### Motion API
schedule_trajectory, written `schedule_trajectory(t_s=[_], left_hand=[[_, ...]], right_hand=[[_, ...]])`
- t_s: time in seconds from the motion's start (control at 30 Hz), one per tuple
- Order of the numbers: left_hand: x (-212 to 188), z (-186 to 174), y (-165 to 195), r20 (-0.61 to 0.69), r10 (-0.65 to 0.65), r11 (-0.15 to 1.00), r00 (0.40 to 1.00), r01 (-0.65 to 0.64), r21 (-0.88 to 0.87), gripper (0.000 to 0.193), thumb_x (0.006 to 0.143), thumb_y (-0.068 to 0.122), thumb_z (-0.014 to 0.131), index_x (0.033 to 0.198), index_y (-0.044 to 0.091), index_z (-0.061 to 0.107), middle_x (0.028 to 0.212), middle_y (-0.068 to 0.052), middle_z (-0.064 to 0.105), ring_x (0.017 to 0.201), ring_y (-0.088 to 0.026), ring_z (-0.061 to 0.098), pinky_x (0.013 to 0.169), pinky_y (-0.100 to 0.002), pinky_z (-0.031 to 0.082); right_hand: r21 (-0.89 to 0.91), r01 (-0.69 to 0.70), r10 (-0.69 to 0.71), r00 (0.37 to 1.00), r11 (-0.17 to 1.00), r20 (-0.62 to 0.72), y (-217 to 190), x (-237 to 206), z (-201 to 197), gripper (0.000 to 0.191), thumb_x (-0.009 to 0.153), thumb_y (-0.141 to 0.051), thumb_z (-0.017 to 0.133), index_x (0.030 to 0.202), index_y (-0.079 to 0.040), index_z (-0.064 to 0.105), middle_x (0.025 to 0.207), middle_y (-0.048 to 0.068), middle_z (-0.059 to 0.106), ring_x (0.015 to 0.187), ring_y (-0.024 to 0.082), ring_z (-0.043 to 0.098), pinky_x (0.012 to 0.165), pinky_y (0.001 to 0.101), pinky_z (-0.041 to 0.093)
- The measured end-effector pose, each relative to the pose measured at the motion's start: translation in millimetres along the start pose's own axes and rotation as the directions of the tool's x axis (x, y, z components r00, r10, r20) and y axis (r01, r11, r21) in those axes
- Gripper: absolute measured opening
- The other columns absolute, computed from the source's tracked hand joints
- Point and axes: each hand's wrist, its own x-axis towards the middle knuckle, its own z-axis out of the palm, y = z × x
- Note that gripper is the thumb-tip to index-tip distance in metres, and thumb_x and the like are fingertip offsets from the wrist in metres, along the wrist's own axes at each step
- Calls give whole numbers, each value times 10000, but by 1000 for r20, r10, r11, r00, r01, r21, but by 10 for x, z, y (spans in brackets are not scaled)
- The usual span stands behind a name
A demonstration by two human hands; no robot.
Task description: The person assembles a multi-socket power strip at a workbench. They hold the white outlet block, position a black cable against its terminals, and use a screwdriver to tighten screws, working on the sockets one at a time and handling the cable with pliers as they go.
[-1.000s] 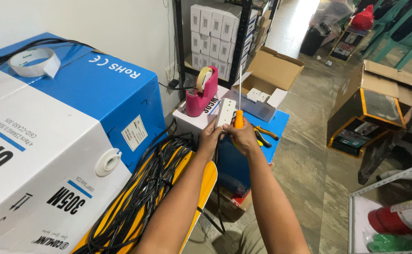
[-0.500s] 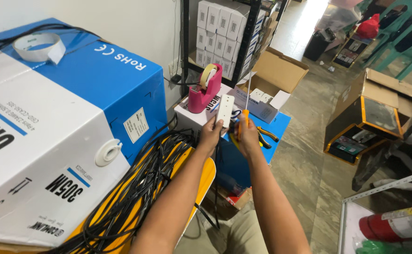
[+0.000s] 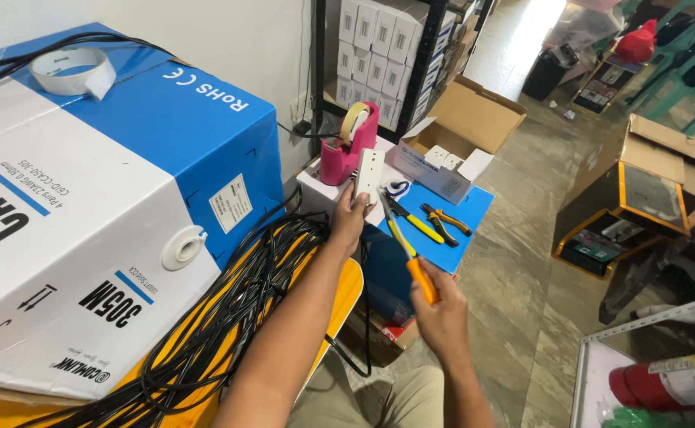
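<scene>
Working on the white socket [image 3: 369, 175], gripped in left hand [image 3: 350, 215]; right hand [image 3: 440, 313] fingers closed round screwdriver [image 3: 405, 247]. Next: probably tip onto a screw.

Left hand [image 3: 350, 215] holds a white socket strip [image 3: 369, 175]; right hand [image 3: 440, 315], at five o'clock, grips an orange-handled screwdriver [image 3: 409, 257].

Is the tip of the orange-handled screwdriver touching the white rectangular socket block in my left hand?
Cannot tell. In the head view the screwdriver shaft ends right at the block's lower edge by the left hand, hiding any gap.
</scene>
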Motion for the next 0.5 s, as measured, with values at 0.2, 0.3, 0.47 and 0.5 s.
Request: schedule_trajectory(t_s=[0.2,0.3,0.47,0.5], left_hand=[[-6,-26,20,-14,-20,1000,1000,19,-25,478,1038,97,531,1508,74,451,1303,-73,609,1116,-152,635,982,-339,558],[-8,-35,27,-1,-19,1000,1000,19,-3,483,1051,106,526,1525,70,444,1306,-83,617,1112,-153,636,991,-324,549],[8,-9,15,-20,-46,999,999,47,26,503,1038,106,531,1527,73,420,1316,-77,614,1096,-148,638,973,-329,554],[13,-7,15,-21,-49,998,999,49,35,504,1037,106,532,1527,71,420,1312,-79,615,1092,-147,638,970,-331,556]], right_hand=[[-122,-31,35,999,992,29,-120,-92,24,435,847,-101,695,1281,-76,709,947,127,697,801,239,698,770,344,544],[-84,27,-26,999,996,20,-140,-76,39,424,853,-98,692,1275,-63,705,967,123,700,843,233,706,792,347,544],[-134,-51,57,997,990,42,-168,-48,36,444,844,-122,694,1286,-88,706,914,124,680,787,234,689,760,349,547],[-149,-59,66,997,987,44,-174,-43,43,447,842,-125,695,1287,-92,709,908,125,675,781,234,685,759,350,545]])
